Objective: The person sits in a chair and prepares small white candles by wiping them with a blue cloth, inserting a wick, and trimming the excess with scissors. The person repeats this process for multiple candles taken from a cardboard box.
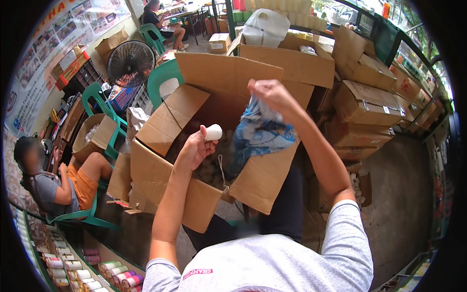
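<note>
Over a large open cardboard box (151,165), my left hand (197,148) is closed on a short white candle (213,132), pinched between thumb and fingers. My right hand (272,97) is raised above the box's right side, its fingers closed on the top of a blue and white cloth (265,131). The cloth hangs down over the right flap and into the box. Inside, in shadow, lie many small pale pieces (209,170) that look like more candles. A loop of white string (221,168) hangs near the front flaps.
A seated person (58,180) is at the left on a green chair (82,214). Stacked cardboard boxes (369,104) stand at the right. A black fan (130,63) stands behind, and shelved candles (116,275) are at lower left. Another person (160,24) sits far back.
</note>
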A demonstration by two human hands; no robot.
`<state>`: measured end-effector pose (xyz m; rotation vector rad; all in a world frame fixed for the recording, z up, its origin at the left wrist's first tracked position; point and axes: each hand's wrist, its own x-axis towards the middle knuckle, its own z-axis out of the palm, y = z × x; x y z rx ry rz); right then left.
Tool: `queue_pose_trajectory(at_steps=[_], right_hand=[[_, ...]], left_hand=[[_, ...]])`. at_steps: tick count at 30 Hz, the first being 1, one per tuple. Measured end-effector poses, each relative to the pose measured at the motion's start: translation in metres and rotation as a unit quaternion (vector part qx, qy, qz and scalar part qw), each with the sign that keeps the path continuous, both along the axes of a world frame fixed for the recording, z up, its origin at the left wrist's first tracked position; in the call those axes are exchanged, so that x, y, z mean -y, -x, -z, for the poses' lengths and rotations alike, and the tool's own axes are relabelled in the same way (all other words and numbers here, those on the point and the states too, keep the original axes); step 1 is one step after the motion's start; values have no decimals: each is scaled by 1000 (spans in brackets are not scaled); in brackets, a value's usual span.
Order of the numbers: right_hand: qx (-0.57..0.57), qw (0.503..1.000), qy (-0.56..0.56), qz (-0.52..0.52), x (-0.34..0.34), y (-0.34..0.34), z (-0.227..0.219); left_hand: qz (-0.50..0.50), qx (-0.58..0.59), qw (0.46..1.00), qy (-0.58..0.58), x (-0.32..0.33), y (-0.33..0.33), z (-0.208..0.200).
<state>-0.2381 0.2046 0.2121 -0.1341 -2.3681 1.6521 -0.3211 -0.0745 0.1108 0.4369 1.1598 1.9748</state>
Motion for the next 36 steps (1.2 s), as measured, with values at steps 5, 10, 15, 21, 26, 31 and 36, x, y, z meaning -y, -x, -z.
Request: queue_pose_trajectory(at_steps=[5,10,15,21,26,31,36], right_hand=[[31,887,388,-250,-24,-2,-14],[25,823,520,-230,21,0,64],[-67,935,315,-149,67,-5,86],[-162,959,222,-66,86,-5,90],[-159,915,368,-39,90,0,96],[-101,853,512,-4,91,7,96],[-106,840,533,1,91,-2,97]], left_hand=[[-3,20,999,35,-10,-2,-12],[21,76,996,45,-23,7,-17],[42,104,993,30,-36,2,-3],[-22,70,997,34,-52,-15,3],[-91,-83,992,35,-63,-37,-5],[-73,-155,985,27,-55,-31,2],[6,-27,998,-56,-48,-31,-6]])
